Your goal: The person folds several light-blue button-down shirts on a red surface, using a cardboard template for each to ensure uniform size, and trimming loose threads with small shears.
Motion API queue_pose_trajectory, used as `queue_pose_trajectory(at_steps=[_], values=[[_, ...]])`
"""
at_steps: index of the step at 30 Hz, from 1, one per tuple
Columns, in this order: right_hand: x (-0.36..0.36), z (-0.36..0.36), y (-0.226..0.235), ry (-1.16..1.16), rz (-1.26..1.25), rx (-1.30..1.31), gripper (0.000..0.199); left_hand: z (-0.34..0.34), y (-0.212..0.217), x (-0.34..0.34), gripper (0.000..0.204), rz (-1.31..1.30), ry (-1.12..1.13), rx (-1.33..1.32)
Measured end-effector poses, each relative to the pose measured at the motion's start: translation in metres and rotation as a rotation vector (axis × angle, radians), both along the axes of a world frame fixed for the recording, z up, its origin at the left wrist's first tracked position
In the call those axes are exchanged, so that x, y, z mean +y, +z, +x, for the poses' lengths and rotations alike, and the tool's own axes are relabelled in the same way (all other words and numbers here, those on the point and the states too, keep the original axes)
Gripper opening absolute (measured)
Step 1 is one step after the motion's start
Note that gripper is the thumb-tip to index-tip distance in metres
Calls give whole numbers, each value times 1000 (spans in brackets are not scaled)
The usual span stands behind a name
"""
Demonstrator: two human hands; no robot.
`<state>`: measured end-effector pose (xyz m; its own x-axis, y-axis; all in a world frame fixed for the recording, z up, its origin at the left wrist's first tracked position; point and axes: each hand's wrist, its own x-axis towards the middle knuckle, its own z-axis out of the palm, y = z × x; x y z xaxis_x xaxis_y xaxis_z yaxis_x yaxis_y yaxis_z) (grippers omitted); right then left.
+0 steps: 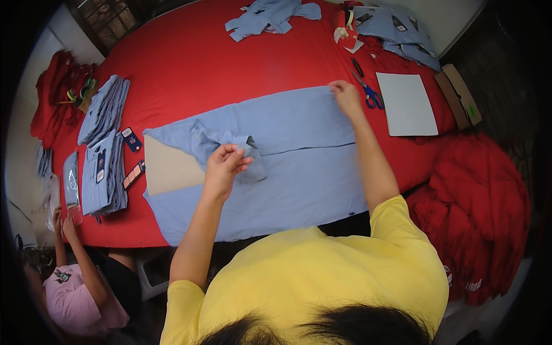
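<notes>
A light blue shirt lies spread across the table, with a dark line running along it crosswise. At its left part a beige board lies on the cloth, partly covered by a fold. My left hand is closed in a pinch on a bunched piece of the shirt that looks like a sleeve end, raised over the middle of the garment. At the shirt's far right corner, my right hand pinches the edge of the fabric between thumb and fingers.
Folded blue shirts are stacked at left beside dark tags. On the right are blue-handled scissors, white sheets, a cardboard box and a red garment heap. A co-worker's hands handle clear plastic at lower left.
</notes>
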<state>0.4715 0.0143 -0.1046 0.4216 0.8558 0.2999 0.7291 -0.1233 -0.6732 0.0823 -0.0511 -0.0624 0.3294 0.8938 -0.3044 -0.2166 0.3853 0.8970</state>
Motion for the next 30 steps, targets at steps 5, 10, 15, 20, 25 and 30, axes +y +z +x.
queue_pose_trajectory(at_steps=[5,10,15,20,25,30], values=[[52,113,-13,-309,18,-191,21,-6,-7,-7,14,-54,96,-40],[93,144,-34,-278,-94,-481,26,-1,-8,-9,13,-101,227,-30],[118,170,-34,-212,-339,-684,31,-7,-10,-9,17,-159,233,-111],[100,169,-8,-103,-130,-79,29,9,-3,-10,18,-236,238,-212],[-24,-39,38,630,78,992,27,11,-9,-25,17,-177,268,-259],[-110,-178,35,741,-32,696,28,23,-19,-30,16,47,180,-124]])
